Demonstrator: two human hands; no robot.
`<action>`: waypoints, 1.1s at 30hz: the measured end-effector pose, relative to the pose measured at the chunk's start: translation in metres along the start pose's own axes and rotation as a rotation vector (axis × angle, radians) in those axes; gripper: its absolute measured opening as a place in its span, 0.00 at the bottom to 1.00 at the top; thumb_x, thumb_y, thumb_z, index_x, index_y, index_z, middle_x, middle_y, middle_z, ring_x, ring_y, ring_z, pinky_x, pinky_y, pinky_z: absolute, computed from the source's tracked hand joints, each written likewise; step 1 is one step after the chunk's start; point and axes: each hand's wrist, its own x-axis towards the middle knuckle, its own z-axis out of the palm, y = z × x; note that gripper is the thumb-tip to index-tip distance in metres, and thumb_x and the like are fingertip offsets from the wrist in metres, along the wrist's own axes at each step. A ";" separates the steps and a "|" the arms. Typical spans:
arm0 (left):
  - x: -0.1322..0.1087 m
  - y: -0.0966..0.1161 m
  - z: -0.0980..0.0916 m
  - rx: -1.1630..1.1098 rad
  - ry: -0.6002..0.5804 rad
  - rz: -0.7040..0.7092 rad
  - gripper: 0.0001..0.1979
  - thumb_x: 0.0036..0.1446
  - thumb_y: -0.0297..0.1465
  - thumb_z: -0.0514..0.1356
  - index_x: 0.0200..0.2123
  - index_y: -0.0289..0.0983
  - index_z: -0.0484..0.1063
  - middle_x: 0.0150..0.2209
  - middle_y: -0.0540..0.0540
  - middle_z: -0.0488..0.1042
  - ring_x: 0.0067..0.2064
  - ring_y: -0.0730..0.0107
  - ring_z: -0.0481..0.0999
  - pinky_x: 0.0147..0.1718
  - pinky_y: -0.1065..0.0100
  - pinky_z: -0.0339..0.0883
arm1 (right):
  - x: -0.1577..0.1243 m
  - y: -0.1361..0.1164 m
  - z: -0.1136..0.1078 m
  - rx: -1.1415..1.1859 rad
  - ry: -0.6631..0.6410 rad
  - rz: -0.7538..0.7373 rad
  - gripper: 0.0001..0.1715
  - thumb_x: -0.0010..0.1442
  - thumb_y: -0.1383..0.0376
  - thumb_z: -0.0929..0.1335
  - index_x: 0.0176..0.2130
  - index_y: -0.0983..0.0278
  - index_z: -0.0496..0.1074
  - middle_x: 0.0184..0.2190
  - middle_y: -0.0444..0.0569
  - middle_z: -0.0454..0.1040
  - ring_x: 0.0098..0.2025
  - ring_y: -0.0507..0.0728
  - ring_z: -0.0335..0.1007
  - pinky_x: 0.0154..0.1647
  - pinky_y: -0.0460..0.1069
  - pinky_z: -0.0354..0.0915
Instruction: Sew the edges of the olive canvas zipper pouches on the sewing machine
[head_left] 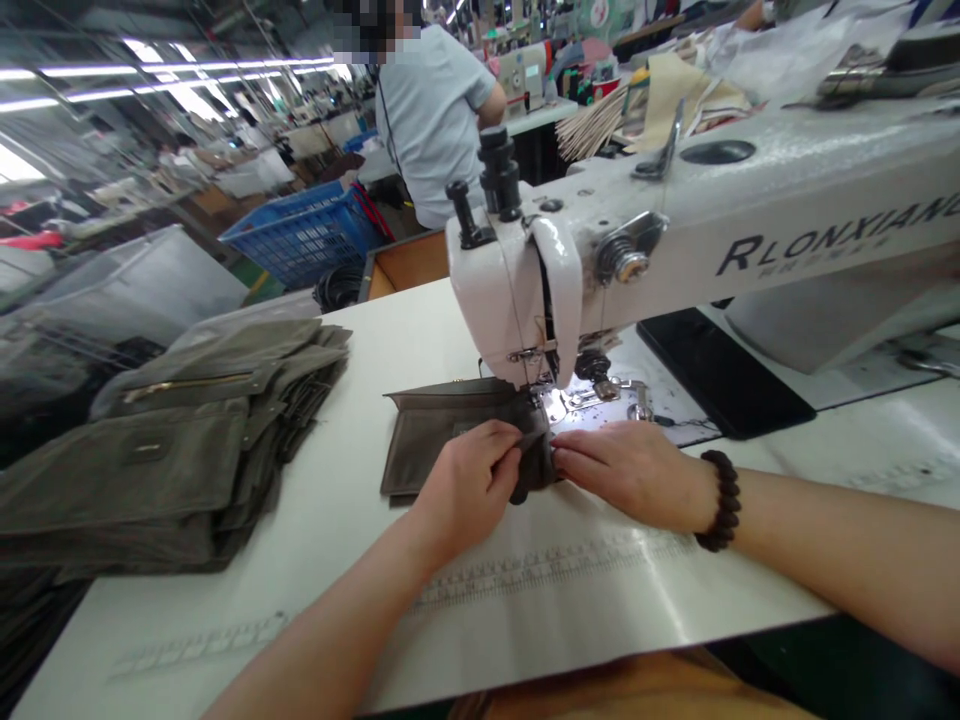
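A dark olive fabric piece (pixel 431 435) lies on the white table (pixel 360 360) under the head of a white sewing machine (pixel 517 290). My left hand (pixel 469 485) is closed, pinching the fabric's right edge near the needle. My right hand (pixel 626 470) lies on the same edge from the right, fingers pressed together on the cloth, a dark bead bracelet (pixel 721 500) on its wrist. The needle area is lit by a small lamp.
A stack of similar olive pieces with a gold zipper (pixel 180 450) sits at the table's left. A printed ruler (pixel 525 570) runs along the table front. Behind stand a blue crate (pixel 300 235), clear bags, and a person in a grey shirt (pixel 435 110).
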 end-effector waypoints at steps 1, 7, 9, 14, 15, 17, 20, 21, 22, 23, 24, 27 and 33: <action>0.002 -0.001 -0.003 -0.019 0.035 -0.071 0.11 0.55 0.24 0.49 0.30 0.32 0.70 0.31 0.46 0.72 0.34 0.71 0.71 0.33 0.71 0.64 | 0.001 -0.001 0.000 0.000 -0.011 0.017 0.13 0.61 0.70 0.56 0.40 0.67 0.67 0.36 0.50 0.71 0.28 0.51 0.63 0.23 0.47 0.52; 0.016 0.000 -0.010 -0.125 0.101 -0.339 0.11 0.55 0.28 0.49 0.28 0.34 0.70 0.26 0.51 0.72 0.30 0.71 0.71 0.29 0.73 0.61 | 0.003 -0.002 0.001 -0.022 -0.073 0.106 0.12 0.59 0.68 0.60 0.43 0.63 0.65 0.42 0.48 0.69 0.24 0.50 0.62 0.19 0.47 0.44; 0.018 0.002 -0.010 -0.111 0.102 -0.311 0.11 0.56 0.29 0.50 0.27 0.34 0.70 0.25 0.52 0.72 0.29 0.72 0.71 0.28 0.73 0.61 | 0.003 -0.003 0.002 -0.030 -0.087 0.072 0.10 0.58 0.69 0.60 0.40 0.63 0.67 0.41 0.49 0.69 0.25 0.50 0.63 0.19 0.47 0.44; 0.013 0.007 -0.003 0.096 0.087 -0.026 0.10 0.54 0.27 0.51 0.36 0.32 0.71 0.35 0.45 0.75 0.36 0.67 0.73 0.36 0.68 0.67 | 0.006 -0.005 0.005 0.011 -0.158 -0.055 0.12 0.58 0.71 0.58 0.39 0.69 0.67 0.35 0.52 0.71 0.25 0.52 0.64 0.20 0.47 0.47; 0.012 0.007 -0.001 0.156 0.072 0.060 0.10 0.54 0.26 0.52 0.37 0.31 0.70 0.37 0.42 0.74 0.39 0.65 0.73 0.39 0.65 0.67 | 0.006 -0.006 0.005 0.010 -0.162 -0.066 0.12 0.58 0.71 0.58 0.39 0.70 0.67 0.34 0.52 0.71 0.25 0.52 0.64 0.20 0.48 0.47; 0.011 0.007 0.004 0.244 0.050 0.214 0.11 0.53 0.24 0.51 0.38 0.28 0.70 0.39 0.39 0.74 0.41 0.62 0.72 0.42 0.62 0.67 | 0.007 -0.005 0.004 0.000 -0.169 -0.070 0.13 0.58 0.71 0.57 0.39 0.70 0.67 0.32 0.50 0.71 0.23 0.52 0.63 0.19 0.48 0.45; 0.013 0.006 0.009 0.257 0.031 0.336 0.13 0.54 0.22 0.48 0.37 0.27 0.71 0.37 0.39 0.75 0.40 0.64 0.73 0.41 0.64 0.69 | 0.007 -0.005 0.003 0.005 -0.183 -0.079 0.12 0.58 0.71 0.57 0.38 0.69 0.67 0.29 0.47 0.70 0.22 0.53 0.61 0.19 0.49 0.42; 0.014 0.006 0.010 0.248 0.025 0.346 0.13 0.54 0.22 0.48 0.37 0.27 0.71 0.37 0.40 0.75 0.39 0.65 0.74 0.41 0.65 0.70 | 0.007 -0.005 0.003 0.011 -0.185 -0.086 0.11 0.57 0.71 0.58 0.37 0.68 0.67 0.29 0.47 0.70 0.22 0.53 0.61 0.19 0.49 0.41; 0.014 0.005 0.011 0.239 0.017 0.349 0.12 0.55 0.22 0.48 0.36 0.27 0.71 0.37 0.40 0.75 0.39 0.65 0.74 0.41 0.65 0.70 | 0.007 -0.004 0.003 0.013 -0.180 -0.092 0.11 0.57 0.71 0.58 0.36 0.68 0.68 0.28 0.47 0.69 0.22 0.53 0.60 0.19 0.49 0.41; 0.015 0.005 0.012 0.233 0.009 0.353 0.12 0.55 0.22 0.48 0.36 0.27 0.71 0.37 0.40 0.75 0.39 0.66 0.74 0.40 0.66 0.70 | 0.007 -0.004 0.003 0.014 -0.170 -0.098 0.10 0.56 0.71 0.59 0.34 0.68 0.68 0.28 0.47 0.69 0.22 0.53 0.59 0.19 0.50 0.40; 0.014 0.004 0.013 0.229 0.007 0.360 0.12 0.55 0.22 0.48 0.36 0.27 0.71 0.37 0.40 0.75 0.39 0.66 0.74 0.40 0.66 0.71 | 0.007 -0.004 0.004 0.011 -0.157 -0.103 0.09 0.56 0.72 0.59 0.33 0.68 0.67 0.27 0.47 0.69 0.22 0.53 0.59 0.19 0.50 0.40; 0.013 0.001 0.014 0.231 0.007 0.406 0.13 0.55 0.21 0.47 0.36 0.26 0.70 0.37 0.40 0.75 0.40 0.66 0.74 0.41 0.67 0.70 | 0.007 -0.004 0.003 0.008 -0.125 -0.123 0.09 0.55 0.73 0.59 0.32 0.68 0.67 0.27 0.47 0.68 0.22 0.53 0.58 0.19 0.50 0.40; 0.015 -0.006 0.015 0.238 0.002 0.432 0.13 0.55 0.21 0.47 0.36 0.27 0.70 0.38 0.39 0.75 0.41 0.67 0.74 0.43 0.67 0.69 | 0.008 -0.004 0.004 -0.011 -0.128 -0.112 0.10 0.55 0.73 0.58 0.33 0.68 0.67 0.27 0.48 0.68 0.22 0.53 0.58 0.19 0.49 0.43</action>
